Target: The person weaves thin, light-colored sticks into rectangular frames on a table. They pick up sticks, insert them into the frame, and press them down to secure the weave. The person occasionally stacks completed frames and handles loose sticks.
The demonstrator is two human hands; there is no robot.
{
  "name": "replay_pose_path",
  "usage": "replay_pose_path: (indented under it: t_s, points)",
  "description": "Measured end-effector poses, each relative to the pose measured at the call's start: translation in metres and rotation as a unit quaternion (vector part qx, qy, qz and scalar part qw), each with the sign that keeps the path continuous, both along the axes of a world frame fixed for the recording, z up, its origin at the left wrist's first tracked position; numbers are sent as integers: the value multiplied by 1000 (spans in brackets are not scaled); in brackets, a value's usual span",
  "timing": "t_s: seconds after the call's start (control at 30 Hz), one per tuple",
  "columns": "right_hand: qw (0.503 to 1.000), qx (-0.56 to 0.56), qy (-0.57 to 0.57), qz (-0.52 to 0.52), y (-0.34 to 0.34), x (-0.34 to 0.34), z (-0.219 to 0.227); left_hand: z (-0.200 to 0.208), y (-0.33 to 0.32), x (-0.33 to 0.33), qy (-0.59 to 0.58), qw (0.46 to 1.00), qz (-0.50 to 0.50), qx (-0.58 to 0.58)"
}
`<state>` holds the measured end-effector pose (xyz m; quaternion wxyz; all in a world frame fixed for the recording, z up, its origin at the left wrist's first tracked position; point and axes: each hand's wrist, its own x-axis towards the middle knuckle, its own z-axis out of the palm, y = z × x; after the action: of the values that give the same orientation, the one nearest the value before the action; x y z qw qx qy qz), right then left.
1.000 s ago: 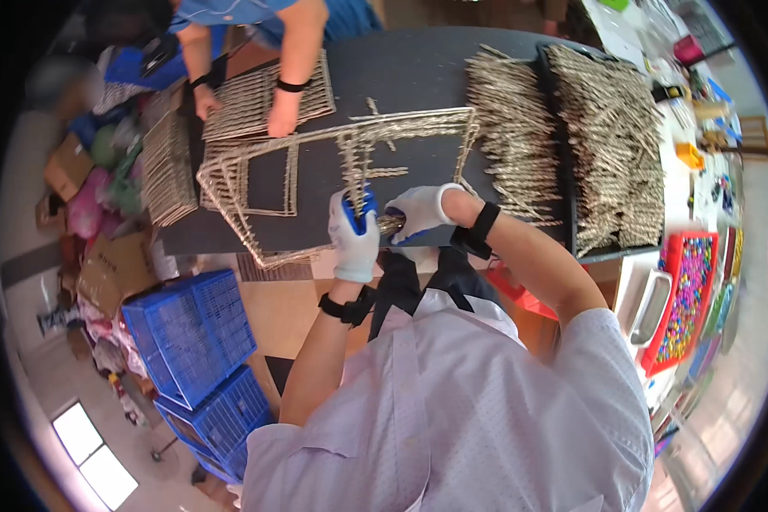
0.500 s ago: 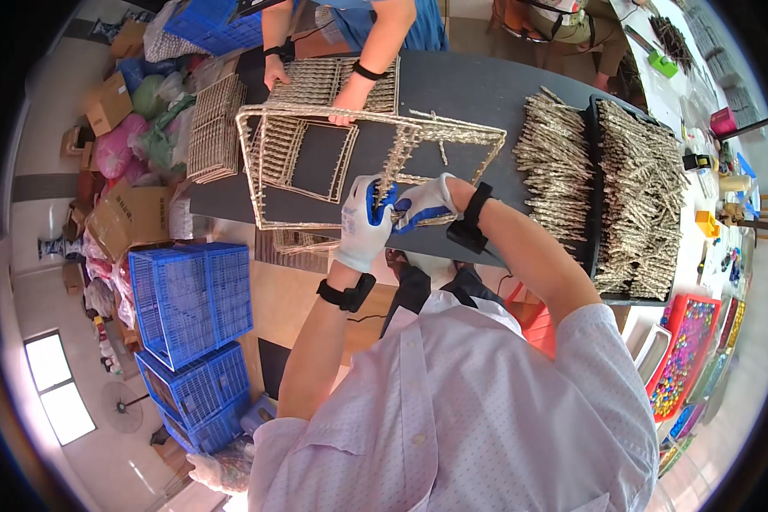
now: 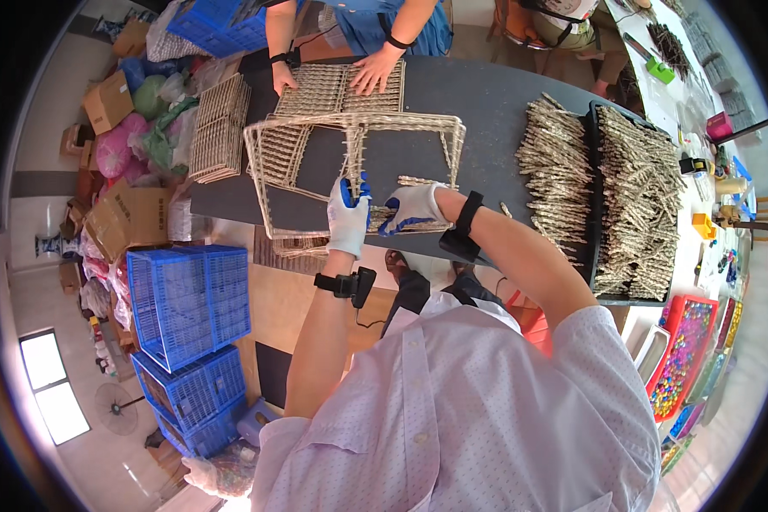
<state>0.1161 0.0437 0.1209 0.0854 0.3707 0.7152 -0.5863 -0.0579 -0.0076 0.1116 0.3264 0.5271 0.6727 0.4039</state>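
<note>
A large open rectangular frame of beige twisted rods (image 3: 355, 154), with a bar across its middle, stands tilted over the dark table. My left hand (image 3: 347, 226), in a white glove with blue palm, is closed round the lower end of that middle bar. Beside it my right hand (image 3: 413, 208), gloved alike, has its fingers curled at the frame's lower rail; its fingertips are partly hidden. A loose twisted rod (image 3: 418, 181) shows just above the right hand. Behind the frame lies a slatted panel (image 3: 283, 154) of similar rods.
Across the table (image 3: 478, 94), a co-worker's hands (image 3: 377, 72) rest on another slatted panel (image 3: 316, 85). Stacked panels (image 3: 219, 128) lie at the left. Rods lie heaped (image 3: 559, 162) and in a black tray (image 3: 636, 205) at right. Blue crates (image 3: 192, 299) stand left.
The frame has swung, its right side moving left. Both my hands have shifted slightly left, with a wider gap between them. The co-worker's hand has moved from beside the frame's top onto the panel.
</note>
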Motion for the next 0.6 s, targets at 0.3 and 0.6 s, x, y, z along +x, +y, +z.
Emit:
replay_pose_path:
  t_s: [0.3,0.6]
  points:
    - [991,-81,37,100,2,-1,-28,25,-12,-13,-342,911,-185,-134]
    - [990,94,36,98,8,-16,-33,28,7,3,-139,986,-22,-90]
